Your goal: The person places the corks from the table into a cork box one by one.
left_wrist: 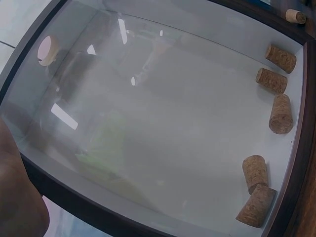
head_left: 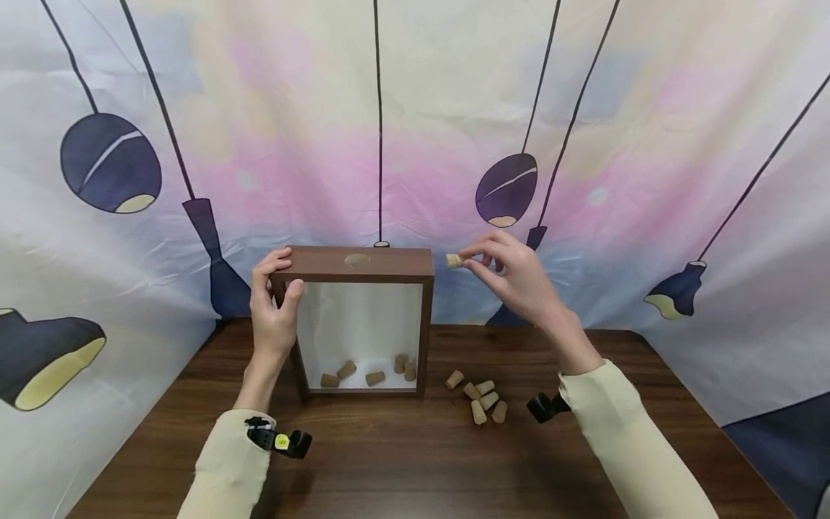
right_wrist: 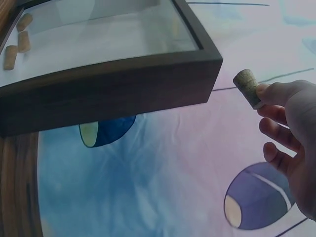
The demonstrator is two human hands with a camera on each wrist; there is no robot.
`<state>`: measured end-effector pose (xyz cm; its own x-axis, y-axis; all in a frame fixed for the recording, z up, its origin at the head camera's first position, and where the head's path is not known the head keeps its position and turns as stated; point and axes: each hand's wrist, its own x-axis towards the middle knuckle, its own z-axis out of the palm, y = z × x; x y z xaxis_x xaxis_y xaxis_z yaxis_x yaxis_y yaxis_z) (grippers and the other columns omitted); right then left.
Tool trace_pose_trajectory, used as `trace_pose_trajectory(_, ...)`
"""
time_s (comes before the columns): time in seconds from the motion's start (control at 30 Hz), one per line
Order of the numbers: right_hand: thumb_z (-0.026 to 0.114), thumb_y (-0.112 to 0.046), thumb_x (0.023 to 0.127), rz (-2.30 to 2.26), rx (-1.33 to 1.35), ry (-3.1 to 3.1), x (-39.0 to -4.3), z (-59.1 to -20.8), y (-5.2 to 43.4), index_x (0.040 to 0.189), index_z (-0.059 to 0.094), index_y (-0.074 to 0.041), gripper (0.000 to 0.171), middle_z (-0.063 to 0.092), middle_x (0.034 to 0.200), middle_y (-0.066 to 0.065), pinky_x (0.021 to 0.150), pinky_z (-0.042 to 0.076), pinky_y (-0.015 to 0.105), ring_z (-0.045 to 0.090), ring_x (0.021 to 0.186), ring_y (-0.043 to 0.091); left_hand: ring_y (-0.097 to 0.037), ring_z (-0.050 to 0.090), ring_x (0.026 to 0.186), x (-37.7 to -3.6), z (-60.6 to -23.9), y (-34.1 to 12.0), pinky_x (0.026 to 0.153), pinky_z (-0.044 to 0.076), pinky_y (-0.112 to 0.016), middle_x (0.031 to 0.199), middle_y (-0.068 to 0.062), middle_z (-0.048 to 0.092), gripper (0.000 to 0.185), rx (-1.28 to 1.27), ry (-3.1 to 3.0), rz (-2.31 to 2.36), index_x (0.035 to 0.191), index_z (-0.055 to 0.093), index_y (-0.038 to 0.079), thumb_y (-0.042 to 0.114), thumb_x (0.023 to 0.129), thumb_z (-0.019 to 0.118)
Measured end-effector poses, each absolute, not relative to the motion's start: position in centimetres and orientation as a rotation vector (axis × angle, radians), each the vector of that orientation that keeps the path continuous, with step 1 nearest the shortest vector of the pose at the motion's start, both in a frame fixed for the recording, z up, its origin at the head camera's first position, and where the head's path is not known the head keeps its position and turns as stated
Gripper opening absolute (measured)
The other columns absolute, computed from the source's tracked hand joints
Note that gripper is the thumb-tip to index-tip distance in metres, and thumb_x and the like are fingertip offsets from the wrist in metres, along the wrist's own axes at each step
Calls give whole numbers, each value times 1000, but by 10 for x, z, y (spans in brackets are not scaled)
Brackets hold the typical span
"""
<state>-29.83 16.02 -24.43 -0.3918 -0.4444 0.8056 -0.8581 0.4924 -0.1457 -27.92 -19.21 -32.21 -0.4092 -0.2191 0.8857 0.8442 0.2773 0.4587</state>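
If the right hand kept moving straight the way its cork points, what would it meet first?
The right hand pinches a cork pointing left, toward the wooden shadow box. Likely the box's top right corner comes first, level with the cork, though depth is unclear; the slot lies further along.

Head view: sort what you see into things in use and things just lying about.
In use:
left hand gripping the shadow box
right hand pinching a cork
loose corks
corks inside

Lying about:
backdrop curtain
table
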Motion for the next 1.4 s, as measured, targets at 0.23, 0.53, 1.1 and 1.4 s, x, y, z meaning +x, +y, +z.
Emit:
trace_pose_trajectory(0.23,72,-6,89,726,1130,-1997,-297,-229,143,103,76,-9,15,67,100,5,65,45,30,57,77,11,-13,52,120,-280,-321,-192,69,29,-21,138,-34,47,34,-597,-1544,-1336,119,47,-18,-2,90,56)
trace_pose_trajectory(0.53,70,-8,91,656,1200,-2000,-300,-213,115,103,75,-10,13,67,100,4,71,46,28,58,82,13,-12,53,118,-279,-320,-192,69,29,-21,137,-34,47,34,-593,-1537,-1336,118,47,-19,-2,90,56)
trace_pose_trajectory(1.1,68,-13,93,497,1242,-2112,-307,-207,62,101,75,-11,11,66,100,1,75,50,26,63,85,17,-5,52,107,-282,-321,-192,67,29,-19,137,-34,47,33,-617,-1526,-1352,117,47,-19,-1,91,56)
trace_pose_trajectory(1.4,64,-20,97,386,1149,-2290,-309,-212,42,106,75,-17,15,63,102,-3,75,48,29,58,84,13,-4,51,100,-281,-323,-192,68,29,-19,137,-33,48,33,-612,-1524,-1349,117,47,-20,-1,91,56)
